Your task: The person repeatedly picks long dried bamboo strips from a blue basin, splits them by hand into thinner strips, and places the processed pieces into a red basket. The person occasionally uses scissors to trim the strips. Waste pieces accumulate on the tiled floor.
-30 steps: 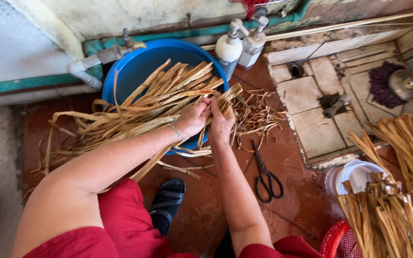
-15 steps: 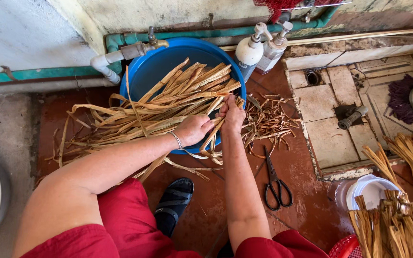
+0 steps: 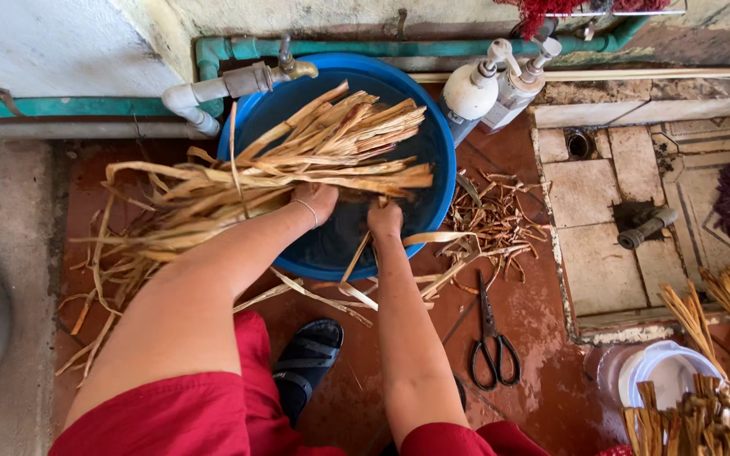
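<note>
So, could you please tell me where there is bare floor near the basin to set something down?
Bare tiled floor lies right of the scissors, bordered by the raised stone slab and the white bucket. The grey concrete strip at far left is also free. It is crowded around the blue basin: dried strips spread left, trimmings right, both hands at its rim.

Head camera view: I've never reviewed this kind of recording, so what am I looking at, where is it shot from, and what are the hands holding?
There is no machine here. A camera worn on a person's head looks down at their own bare arms. The left hand and right hand are both in a bundle of dried plant strips lying across a blue basin, under a tap. On the wet reddish floor lie black scissors and short trimmed scraps. Two pump bottles stand behind the basin, and more strips sit at the lower right.
</note>
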The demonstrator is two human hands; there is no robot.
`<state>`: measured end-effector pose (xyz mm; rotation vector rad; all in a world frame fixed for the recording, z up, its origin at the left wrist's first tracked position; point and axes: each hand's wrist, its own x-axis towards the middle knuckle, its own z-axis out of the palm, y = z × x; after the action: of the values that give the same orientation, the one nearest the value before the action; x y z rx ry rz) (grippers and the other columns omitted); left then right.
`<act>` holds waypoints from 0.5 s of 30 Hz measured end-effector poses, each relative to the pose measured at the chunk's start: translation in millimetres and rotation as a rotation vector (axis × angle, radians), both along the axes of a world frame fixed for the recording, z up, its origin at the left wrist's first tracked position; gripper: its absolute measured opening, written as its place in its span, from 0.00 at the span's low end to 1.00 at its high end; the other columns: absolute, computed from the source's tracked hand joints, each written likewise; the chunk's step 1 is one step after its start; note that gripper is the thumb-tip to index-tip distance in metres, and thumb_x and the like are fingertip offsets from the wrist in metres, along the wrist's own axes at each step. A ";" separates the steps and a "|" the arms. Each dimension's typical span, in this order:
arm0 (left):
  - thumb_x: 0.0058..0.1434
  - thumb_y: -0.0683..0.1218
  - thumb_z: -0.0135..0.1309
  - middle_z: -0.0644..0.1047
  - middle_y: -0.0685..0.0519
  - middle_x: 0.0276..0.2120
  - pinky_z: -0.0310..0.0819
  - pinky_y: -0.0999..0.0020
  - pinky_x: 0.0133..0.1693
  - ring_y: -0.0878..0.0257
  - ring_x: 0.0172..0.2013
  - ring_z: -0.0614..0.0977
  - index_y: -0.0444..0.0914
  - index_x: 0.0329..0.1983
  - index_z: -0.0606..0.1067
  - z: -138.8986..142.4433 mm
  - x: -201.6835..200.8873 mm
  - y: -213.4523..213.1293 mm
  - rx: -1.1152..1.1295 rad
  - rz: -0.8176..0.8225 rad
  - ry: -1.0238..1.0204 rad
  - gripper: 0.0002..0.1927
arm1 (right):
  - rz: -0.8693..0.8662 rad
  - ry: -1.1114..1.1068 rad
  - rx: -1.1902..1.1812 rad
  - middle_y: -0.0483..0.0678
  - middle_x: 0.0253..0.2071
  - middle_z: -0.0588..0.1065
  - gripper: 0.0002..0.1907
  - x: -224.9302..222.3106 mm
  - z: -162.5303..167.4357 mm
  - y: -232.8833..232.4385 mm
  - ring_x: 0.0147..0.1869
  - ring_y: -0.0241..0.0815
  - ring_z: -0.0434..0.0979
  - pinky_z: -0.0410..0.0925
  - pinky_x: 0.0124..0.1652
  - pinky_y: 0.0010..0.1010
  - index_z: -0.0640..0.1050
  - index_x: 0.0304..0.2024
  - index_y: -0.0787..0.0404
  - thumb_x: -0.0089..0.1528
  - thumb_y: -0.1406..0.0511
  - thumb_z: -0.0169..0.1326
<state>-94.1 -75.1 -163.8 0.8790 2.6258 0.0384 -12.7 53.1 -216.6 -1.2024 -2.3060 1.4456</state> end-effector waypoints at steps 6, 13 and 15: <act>0.58 0.46 0.59 0.82 0.41 0.43 0.78 0.54 0.46 0.47 0.46 0.83 0.37 0.41 0.82 -0.1 -1.8 5.1 0.090 -0.020 -0.297 0.11 | 0.004 -0.059 -0.500 0.55 0.27 0.76 0.12 -3.5 4.8 8.5 0.26 0.48 0.74 0.66 0.23 0.40 0.78 0.35 0.68 0.58 0.64 0.65; 0.69 0.52 0.55 0.77 0.50 0.26 0.71 0.66 0.29 0.63 0.26 0.76 0.35 0.39 0.79 29.7 28.2 5.3 0.755 0.317 -0.644 0.14 | -0.188 0.340 -1.131 0.46 0.27 0.74 0.11 20.1 22.8 28.8 0.22 0.38 0.67 0.63 0.22 0.31 0.76 0.40 0.60 0.63 0.60 0.59; 0.68 0.51 0.53 0.78 0.53 0.27 0.73 0.70 0.27 0.66 0.26 0.78 0.36 0.40 0.76 36.0 36.4 9.0 0.765 0.353 -0.814 0.12 | -0.098 0.470 -1.138 0.45 0.28 0.75 0.14 27.6 27.8 22.2 0.25 0.36 0.69 0.65 0.24 0.28 0.80 0.45 0.64 0.65 0.59 0.59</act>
<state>-57.7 -66.2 -127.8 0.4209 1.9062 1.2625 15.0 75.3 -188.9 -0.9200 -1.0214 2.7236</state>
